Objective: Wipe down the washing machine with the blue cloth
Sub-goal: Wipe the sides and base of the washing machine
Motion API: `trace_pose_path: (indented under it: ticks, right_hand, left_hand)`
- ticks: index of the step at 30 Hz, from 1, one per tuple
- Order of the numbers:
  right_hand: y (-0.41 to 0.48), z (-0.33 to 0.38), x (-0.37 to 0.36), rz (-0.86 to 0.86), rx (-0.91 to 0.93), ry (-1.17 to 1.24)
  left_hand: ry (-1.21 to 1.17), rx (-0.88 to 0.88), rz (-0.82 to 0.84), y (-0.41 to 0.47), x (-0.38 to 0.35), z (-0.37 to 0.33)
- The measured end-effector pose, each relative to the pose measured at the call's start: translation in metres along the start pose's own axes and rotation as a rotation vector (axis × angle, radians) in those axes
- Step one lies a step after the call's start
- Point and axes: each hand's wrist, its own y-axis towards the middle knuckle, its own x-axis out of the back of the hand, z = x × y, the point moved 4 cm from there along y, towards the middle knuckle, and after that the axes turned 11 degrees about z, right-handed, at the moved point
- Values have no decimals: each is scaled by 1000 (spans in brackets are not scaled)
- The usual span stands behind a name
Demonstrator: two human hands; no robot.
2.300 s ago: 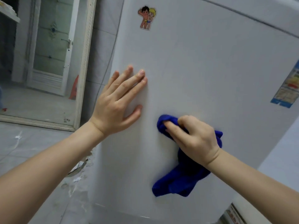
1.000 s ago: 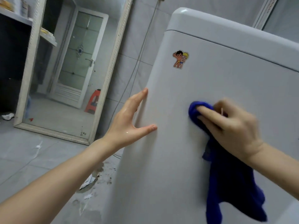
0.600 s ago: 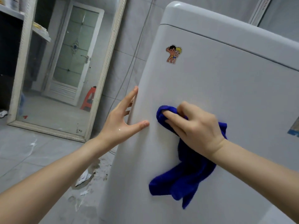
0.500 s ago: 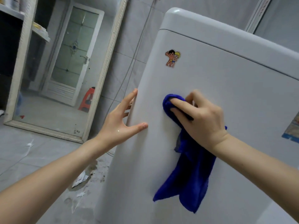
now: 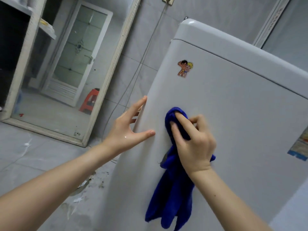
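The white washing machine point(image 5: 241, 114) fills the right half of the view, its side panel facing me. My right hand point(image 5: 193, 140) presses the bunched top of the blue cloth point(image 5: 170, 202) against that panel; the rest of the cloth hangs straight down below my wrist. My left hand point(image 5: 128, 129) grips the machine's left edge, fingers spread, thumb flat on the panel and fingertips wrapped round the corner.
A cartoon sticker point(image 5: 184, 68) sits high on the panel and a label point(image 5: 300, 147) at the right edge. A framed mirror point(image 5: 106, 77) leans on the tiled wall at the left. A cable point(image 5: 141, 64) hangs down the wall. Debris lies on the floor point(image 5: 33, 155) by the machine's base.
My right hand has slid the cloth up and a little right on the panel, and the cloth's tail now hangs straight down. My left hand has stayed on the edge.
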Motion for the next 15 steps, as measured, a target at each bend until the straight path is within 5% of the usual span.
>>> trace_pose_path:
  ticks: [3, 9, 15]
  right_hand:
    - [13, 12, -9, -123, -174, 96]
    - [109, 19, 6, -227, -224, 140]
    - [23, 29, -24, -150, -146, 40]
  left_hand:
    - [-42, 19, -14, -2, -4, -1]
    - [-192, 9, -45, 1, -2, -2]
    - [-308, 29, -37, 4, 5, -2]
